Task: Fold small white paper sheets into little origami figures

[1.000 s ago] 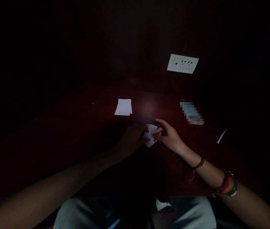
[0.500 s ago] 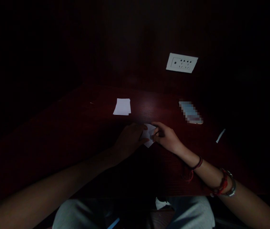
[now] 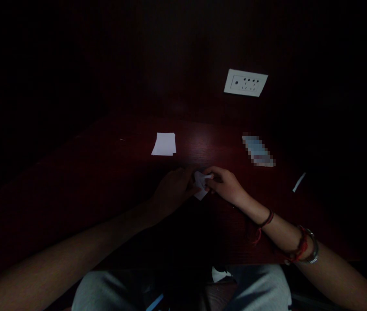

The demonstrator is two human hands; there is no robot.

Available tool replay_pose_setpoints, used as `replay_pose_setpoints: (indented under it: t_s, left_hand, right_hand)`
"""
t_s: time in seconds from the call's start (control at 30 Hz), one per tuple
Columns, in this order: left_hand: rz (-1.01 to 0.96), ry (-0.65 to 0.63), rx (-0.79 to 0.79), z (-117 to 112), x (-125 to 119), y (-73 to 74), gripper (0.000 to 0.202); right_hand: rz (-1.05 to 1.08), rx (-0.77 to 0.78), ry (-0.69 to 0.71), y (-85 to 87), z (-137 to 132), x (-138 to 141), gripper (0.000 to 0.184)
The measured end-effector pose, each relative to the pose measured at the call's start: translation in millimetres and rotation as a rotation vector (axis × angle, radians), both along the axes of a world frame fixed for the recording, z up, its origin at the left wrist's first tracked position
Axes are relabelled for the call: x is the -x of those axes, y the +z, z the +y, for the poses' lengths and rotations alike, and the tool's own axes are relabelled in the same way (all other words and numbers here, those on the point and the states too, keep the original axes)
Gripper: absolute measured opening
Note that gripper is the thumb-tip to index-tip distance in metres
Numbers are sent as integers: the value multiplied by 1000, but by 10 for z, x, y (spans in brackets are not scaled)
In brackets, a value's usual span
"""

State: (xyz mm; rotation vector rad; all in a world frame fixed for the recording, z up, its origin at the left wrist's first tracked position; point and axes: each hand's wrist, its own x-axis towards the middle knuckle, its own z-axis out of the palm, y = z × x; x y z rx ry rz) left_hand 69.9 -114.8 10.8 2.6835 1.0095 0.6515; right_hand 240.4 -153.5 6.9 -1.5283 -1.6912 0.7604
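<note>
The left hand [image 3: 174, 188] and right hand [image 3: 227, 185] hold opposite sides of a small white folded paper sheet [image 3: 201, 180] in a closed grip at the dark-red wooden counter [image 3: 214, 147]. A white squarish paper stack [image 3: 164, 144] lies beyond.

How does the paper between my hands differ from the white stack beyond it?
The held paper is creased; the white stack looks flat.
The held paper points a corner towards the person; the white stack presents a straight edge.
Left hand and right hand partly cover the held paper; the white stack is uncovered.
Both look pale.
</note>
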Motion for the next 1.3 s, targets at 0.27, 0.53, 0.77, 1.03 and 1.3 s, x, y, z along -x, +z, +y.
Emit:
replay_pose_setpoints:
  t_s: [0.27, 0.53, 0.77, 1.03, 1.3]
  left_hand:
    - [-16, -12, 111, 3, 7, 13, 17]
    - [-90, -30, 241, -19, 35, 70, 15]
    - [-101, -48, 235, -32, 50, 81, 8]
    - [-190, 30, 306, -57, 119, 153, 21]
    - [-208, 5, 31, -78, 75, 154, 9]
  right_hand:
    - [18, 3, 8, 3, -14, 8, 15]
    - [22, 33, 43, 24, -36, 3, 16]
    - [-5, 14, 19, -27, -27, 9, 13]
    - [72, -117, -46, 12, -91, 55, 9]
    - [4, -331, -48, 152, -187, 140, 18]
